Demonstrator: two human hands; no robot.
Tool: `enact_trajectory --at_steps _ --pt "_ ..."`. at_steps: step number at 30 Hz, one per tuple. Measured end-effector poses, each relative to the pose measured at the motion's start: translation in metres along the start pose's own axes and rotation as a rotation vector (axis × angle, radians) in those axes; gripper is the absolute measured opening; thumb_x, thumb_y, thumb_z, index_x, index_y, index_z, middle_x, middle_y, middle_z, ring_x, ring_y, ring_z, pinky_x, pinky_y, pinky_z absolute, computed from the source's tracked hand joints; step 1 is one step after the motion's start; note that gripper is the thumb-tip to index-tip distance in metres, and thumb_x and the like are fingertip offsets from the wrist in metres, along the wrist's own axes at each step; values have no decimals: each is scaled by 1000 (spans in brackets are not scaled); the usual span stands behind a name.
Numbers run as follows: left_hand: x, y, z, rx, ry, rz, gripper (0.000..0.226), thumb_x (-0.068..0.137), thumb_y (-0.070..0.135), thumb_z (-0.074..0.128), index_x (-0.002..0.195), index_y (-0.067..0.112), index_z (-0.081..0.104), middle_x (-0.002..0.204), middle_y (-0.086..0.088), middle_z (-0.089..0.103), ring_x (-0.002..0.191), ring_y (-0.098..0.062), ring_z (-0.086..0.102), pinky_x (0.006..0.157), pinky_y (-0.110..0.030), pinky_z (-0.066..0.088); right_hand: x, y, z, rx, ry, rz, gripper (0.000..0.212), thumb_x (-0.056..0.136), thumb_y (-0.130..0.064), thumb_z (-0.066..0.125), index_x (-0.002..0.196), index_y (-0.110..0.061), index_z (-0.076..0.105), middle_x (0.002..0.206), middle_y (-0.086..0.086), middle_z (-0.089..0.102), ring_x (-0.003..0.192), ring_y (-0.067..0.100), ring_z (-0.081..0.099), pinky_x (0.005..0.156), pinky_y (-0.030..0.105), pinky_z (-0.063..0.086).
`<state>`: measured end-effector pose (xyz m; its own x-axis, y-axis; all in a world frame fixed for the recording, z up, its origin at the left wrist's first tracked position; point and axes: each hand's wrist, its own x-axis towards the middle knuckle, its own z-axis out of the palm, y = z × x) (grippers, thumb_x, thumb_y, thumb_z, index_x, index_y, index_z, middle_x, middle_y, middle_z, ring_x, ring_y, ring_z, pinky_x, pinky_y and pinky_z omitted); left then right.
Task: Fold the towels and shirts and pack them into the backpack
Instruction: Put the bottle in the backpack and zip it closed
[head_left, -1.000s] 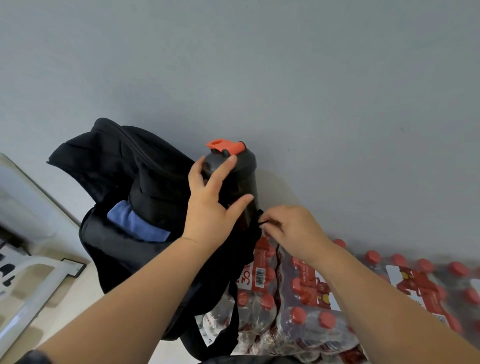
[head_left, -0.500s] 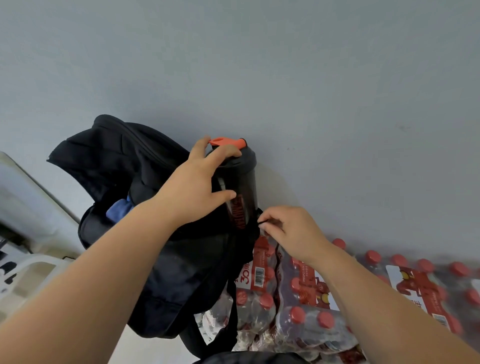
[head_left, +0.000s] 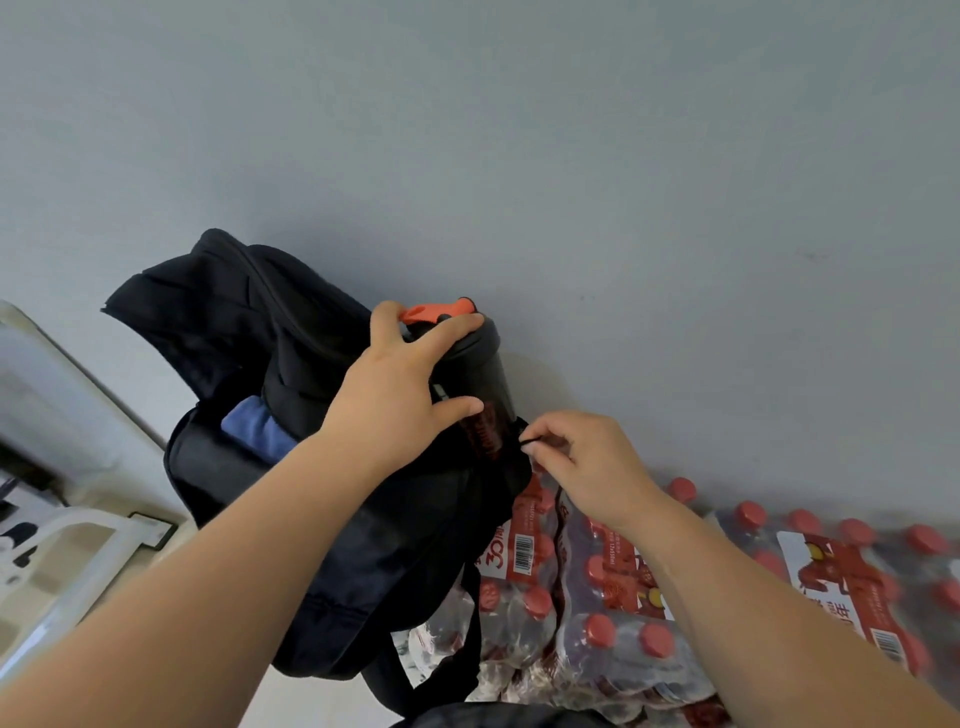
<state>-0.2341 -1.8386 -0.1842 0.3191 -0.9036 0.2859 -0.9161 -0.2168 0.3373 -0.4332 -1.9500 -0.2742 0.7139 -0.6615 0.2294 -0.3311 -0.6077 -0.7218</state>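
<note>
Head view showed the left hand (head_left: 400, 410) gripping a dark bottle (head_left: 485, 379) near its top, fingers curled over the rim of the lid and the thumb pressed against the side of the body. An orange flip cap (head_left: 439, 312) stuck out from the lid just above the fingertips. The right hand (head_left: 592, 467) was just beside it, thumb and forefinger pinching a small black tab (head_left: 530, 442) at the edge of the side pocket (head_left: 511, 470), the other fingers loosely curled. The bottle stood upright with its lower part sunk in that pocket, red lettering showing on the part above the fabric. The pocket belonged to a black backpack (head_left: 249, 322), which leaned against a grey wall (head_left: 571, 156) with its main compartment gaping open and its top flap thrown back. Inside the opening, a blue cloth (head_left: 254, 428) lay tucked between the front panel and a dark inner layer; whether it was a towel or a shirt could not be told. A black strap (head_left: 470, 623) hung down from the bag's underside. The backpack rested partly on shrink-wrapped packs of water bottles (head_left: 613, 639) with red caps and red labels, which ran off to the right along the foot of the wall. To the left stood a white frame (head_left: 78, 561), too blurred to identify.
</note>
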Motion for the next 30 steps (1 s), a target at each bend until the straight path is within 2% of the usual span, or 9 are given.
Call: enact_trajectory --at_steps 2,4,8,12,16,18,22,26,30 --pt "-7 0 4 63 51 -38 82 73 60 77 143 52 35 131 -8 30 81 -27 58 77 -37 57 1 0 2 9 8 7 9 94 -18 68 95 -26 74 90 -18 68 87 -1 63 78 13 47" --pt "-13 1 8 93 67 -48 82 73 63 75 143 51 34 122 -6 30 70 -24 55 70 -37 57 2 -1 4 15 7 11 10 93 -18 68 94 -28 73 87 -20 66 86 -3 63 75 9 43" --pt "-11 8 5 144 -15 37 80 77 52 77 144 52 32 146 -9 25 86 -28 61 77 -39 58 6 -6 4 16 12 -6 10 93 -19 68 96 -28 74 89 -20 66 87 -4 62 75 6 42" --pt "2 11 -3 249 -136 162 78 80 48 75 144 52 31 160 -5 18 81 -27 64 70 -33 53 5 -8 3 22 27 -22 10 93 -18 68 98 -25 75 91 -16 68 88 -3 63 77 7 43" --pt "12 8 -17 192 -243 224 65 87 43 70 143 51 38 157 -3 25 101 -27 63 88 -34 50 0 -7 1 29 42 -30 10 94 -16 68 97 -23 75 91 -13 69 88 -2 63 77 8 45" --pt "18 9 -23 189 -282 218 63 88 44 69 143 52 38 151 -3 31 100 -25 63 93 -33 47 0 -7 1 31 42 -23 11 94 -17 67 97 -23 75 91 -14 69 88 -2 63 78 10 46" --pt "18 16 -16 302 -235 128 63 87 52 67 141 50 35 129 -5 42 88 -28 62 81 -41 56 5 -6 3 47 76 8 11 93 -17 68 95 -25 75 91 -16 70 88 -1 65 80 15 50" --pt "1 22 2 314 -126 34 62 90 53 63 143 45 33 126 -8 36 81 -30 62 70 -36 52 11 -5 5 82 90 20 11 92 -14 70 93 -24 75 90 -15 72 88 -1 66 80 16 51" --pt "-16 22 22 216 -126 9 60 90 48 65 142 43 35 128 -9 32 80 -31 62 69 -37 56 15 -8 3 71 51 -17 11 90 -12 70 92 -22 75 87 -14 72 84 -2 66 75 16 49"
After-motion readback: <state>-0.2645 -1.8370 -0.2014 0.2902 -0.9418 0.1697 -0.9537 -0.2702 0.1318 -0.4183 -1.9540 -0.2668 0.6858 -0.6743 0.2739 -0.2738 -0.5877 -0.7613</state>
